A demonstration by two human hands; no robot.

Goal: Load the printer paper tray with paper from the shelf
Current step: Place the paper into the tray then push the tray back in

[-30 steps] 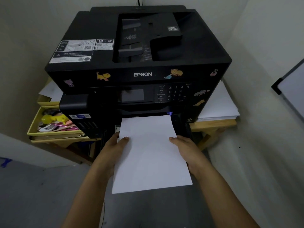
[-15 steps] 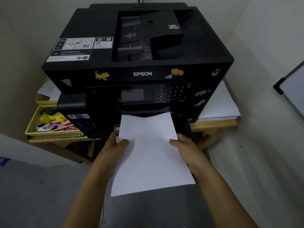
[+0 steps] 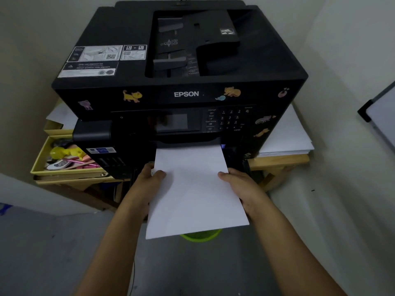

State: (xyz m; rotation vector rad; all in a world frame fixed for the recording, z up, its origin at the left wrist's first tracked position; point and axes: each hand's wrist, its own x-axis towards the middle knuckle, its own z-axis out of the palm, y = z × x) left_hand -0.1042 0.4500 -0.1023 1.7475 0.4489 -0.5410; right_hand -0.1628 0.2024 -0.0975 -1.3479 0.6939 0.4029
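Observation:
A black Epson printer [image 3: 183, 82] with animal stickers stands on a wooden shelf. A white stack of paper [image 3: 194, 193] lies flat in front of it, its far edge at the dark slot low on the printer's front. My left hand [image 3: 147, 182] grips the paper's left edge, thumb on top. My right hand [image 3: 239, 186] grips the right edge the same way. The tray under the paper is hidden.
More white paper [image 3: 286, 137] lies stacked on the wooden shelf [image 3: 280, 160] right of the printer. A yellow box [image 3: 64, 169] of small items sits at the left. A green basket [image 3: 201, 236] shows below the paper, on the grey floor. A whiteboard [image 3: 382, 112] leans at right.
The far edge of the paper has moved slightly towards the printer's front slot, and both hands have gone forward with it. The green basket now shows under the paper.

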